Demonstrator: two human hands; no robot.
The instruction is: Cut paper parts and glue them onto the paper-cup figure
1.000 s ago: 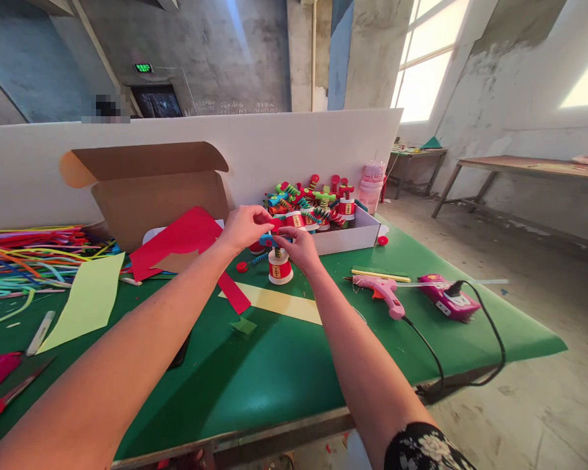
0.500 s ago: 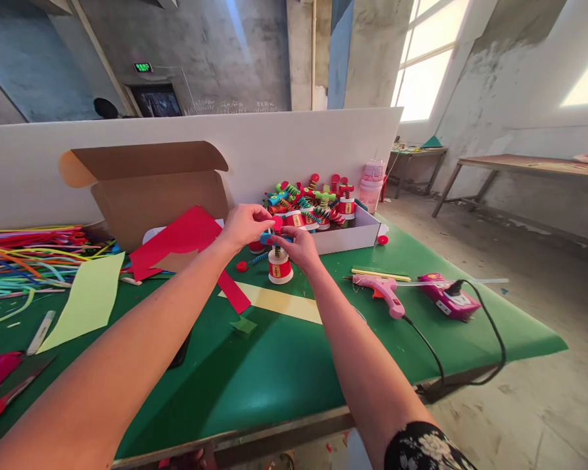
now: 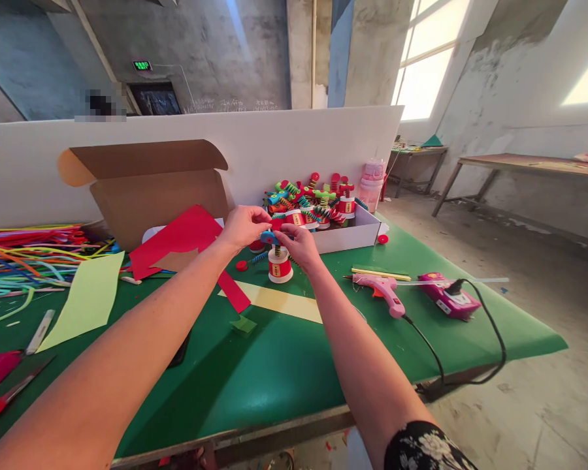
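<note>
A small craft figure point(image 3: 279, 267) stands upright on the table in front of me, with a white cup base wrapped in a red band, a coiled neck and a blue head point(image 3: 268, 237). Between my fingertips a red piece point(image 3: 277, 223) sits at the top of the head. My left hand point(image 3: 245, 230) pinches at the head's left side, its fingertips partly hidden. From the right, my right hand point(image 3: 301, 246) grips the head and red piece with thumb and fingers. A red disc on a blue coil point(image 3: 242, 266) lies just left of the base.
Behind stands a white box point(image 3: 350, 237) full of similar figures. A pink glue gun point(image 3: 381, 290) and corded purple box point(image 3: 448, 297) lie right. Red card point(image 3: 176, 238), green paper point(image 3: 88, 294), pipe cleaners point(image 3: 24, 261) and scissors point(image 3: 10, 398) lie left; a yellow strip point(image 3: 284, 305) lies in front.
The red piece between my fingers has tipped and now looks flatter above the blue head. The head has turned slightly; both hands stay in nearly the same place.
</note>
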